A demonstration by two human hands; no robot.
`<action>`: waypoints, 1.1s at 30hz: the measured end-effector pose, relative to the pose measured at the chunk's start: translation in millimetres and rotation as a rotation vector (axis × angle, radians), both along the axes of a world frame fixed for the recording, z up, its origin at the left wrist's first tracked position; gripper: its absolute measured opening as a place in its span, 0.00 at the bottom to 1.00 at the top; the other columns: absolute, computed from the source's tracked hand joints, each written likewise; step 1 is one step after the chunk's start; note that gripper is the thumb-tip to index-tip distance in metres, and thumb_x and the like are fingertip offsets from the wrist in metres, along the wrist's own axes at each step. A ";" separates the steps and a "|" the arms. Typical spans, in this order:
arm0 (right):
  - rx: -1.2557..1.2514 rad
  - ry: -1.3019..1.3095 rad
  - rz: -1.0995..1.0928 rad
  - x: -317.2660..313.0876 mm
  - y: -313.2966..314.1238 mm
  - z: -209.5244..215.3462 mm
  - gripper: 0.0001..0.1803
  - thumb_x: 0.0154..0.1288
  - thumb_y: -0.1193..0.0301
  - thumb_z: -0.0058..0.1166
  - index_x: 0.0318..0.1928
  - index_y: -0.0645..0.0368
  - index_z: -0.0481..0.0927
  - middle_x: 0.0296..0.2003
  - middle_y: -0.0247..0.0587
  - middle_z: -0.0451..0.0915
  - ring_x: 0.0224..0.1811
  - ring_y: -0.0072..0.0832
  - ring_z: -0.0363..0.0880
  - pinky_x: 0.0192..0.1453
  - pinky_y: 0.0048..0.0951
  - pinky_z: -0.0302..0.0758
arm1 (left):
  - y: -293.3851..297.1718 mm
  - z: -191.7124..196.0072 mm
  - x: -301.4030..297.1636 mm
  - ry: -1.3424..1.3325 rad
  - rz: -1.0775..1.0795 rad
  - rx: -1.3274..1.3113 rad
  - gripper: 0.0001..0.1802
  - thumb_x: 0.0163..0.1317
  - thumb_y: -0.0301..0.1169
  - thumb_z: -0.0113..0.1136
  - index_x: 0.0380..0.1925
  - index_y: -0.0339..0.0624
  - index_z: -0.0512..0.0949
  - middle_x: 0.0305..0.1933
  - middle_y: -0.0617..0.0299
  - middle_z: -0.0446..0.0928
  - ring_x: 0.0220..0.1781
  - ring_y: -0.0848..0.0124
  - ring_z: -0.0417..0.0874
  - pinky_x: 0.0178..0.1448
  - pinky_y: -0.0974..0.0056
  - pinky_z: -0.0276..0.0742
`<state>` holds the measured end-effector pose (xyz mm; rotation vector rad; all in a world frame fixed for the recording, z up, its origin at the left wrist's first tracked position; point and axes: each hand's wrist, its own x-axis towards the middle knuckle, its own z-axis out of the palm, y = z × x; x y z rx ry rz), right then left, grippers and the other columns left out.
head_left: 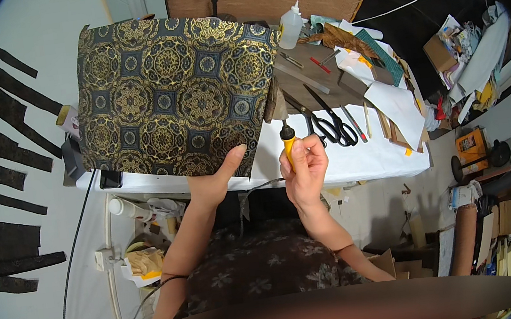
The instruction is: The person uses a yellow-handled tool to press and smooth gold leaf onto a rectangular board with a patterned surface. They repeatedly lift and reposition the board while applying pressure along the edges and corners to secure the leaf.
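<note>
My left hand (pixel 215 183) grips the lower edge of a large patterned panel (pixel 173 96), its thumb on the front face. The panel is dark blue and black with gold medallions, and it stands tilted up above the table. My right hand (pixel 306 171) is closed round a yellow-handled soldering iron (pixel 290 144) with a black collar. Its upper end points at the panel's right edge, beside a brown piece (pixel 274 104) there; whether the tip touches is hidden. A dark cord (pixel 265 185) runs toward my right hand. The fingers of my left hand behind the panel are hidden.
Black scissors (pixel 331 125) lie right of the iron on the white-covered table (pixel 360 170), near a metal ruler (pixel 306 76) and paper (pixel 397 108). A squeeze bottle (pixel 292 29) stands behind. Dark strips (pixel 14 139) hang on the left wall. Boxes and rolls (pixel 462 235) crowd the right.
</note>
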<state>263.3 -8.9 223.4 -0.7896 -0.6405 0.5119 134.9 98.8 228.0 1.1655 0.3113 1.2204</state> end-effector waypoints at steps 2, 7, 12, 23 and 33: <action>-0.002 0.010 0.007 -1.5 -1.5 -0.2 0.11 0.79 0.69 0.54 0.37 0.57 0.68 0.29 0.36 0.80 0.20 0.14 0.67 0.20 0.16 0.58 | -0.2 0.3 0.1 0.004 0.000 0.008 0.24 0.60 0.20 0.72 0.57 0.36 0.78 0.55 0.61 0.82 0.53 0.71 0.83 0.61 0.64 0.79; 0.009 0.013 0.013 -2.2 -2.5 1.6 0.11 0.79 0.69 0.54 0.37 0.56 0.68 0.27 0.34 0.78 0.20 0.15 0.67 0.20 0.17 0.57 | 0.3 3.8 0.3 0.006 0.000 0.033 0.23 0.60 0.19 0.72 0.56 0.36 0.79 0.54 0.61 0.82 0.53 0.71 0.83 0.60 0.64 0.80; 0.022 0.051 0.027 -4.3 -3.4 4.5 0.10 0.79 0.69 0.54 0.38 0.56 0.69 0.27 0.33 0.77 0.20 0.15 0.67 0.20 0.17 0.57 | -0.5 3.6 -0.8 0.026 -0.006 0.044 0.22 0.60 0.19 0.72 0.55 0.35 0.79 0.53 0.61 0.82 0.52 0.72 0.83 0.59 0.64 0.80; -0.036 0.072 0.029 15.7 -5.6 7.9 0.08 0.78 0.65 0.53 0.45 0.54 0.70 0.25 0.29 0.68 0.18 0.12 0.54 0.21 0.19 0.50 | 3.4 -3.5 1.2 -0.152 -0.105 -0.163 0.35 0.58 0.14 0.71 0.66 0.38 0.70 0.62 0.58 0.77 0.61 0.65 0.80 0.69 0.57 0.76; 0.038 -0.108 0.166 65.8 37.9 103.6 0.25 0.59 0.82 0.70 0.43 0.52 0.63 0.48 0.53 0.83 0.20 0.06 0.64 0.24 0.10 0.63 | 12.6 -30.0 -13.1 -0.096 -0.231 -0.123 0.39 0.56 0.16 0.73 0.68 0.37 0.68 0.63 0.56 0.76 0.62 0.62 0.79 0.68 0.56 0.77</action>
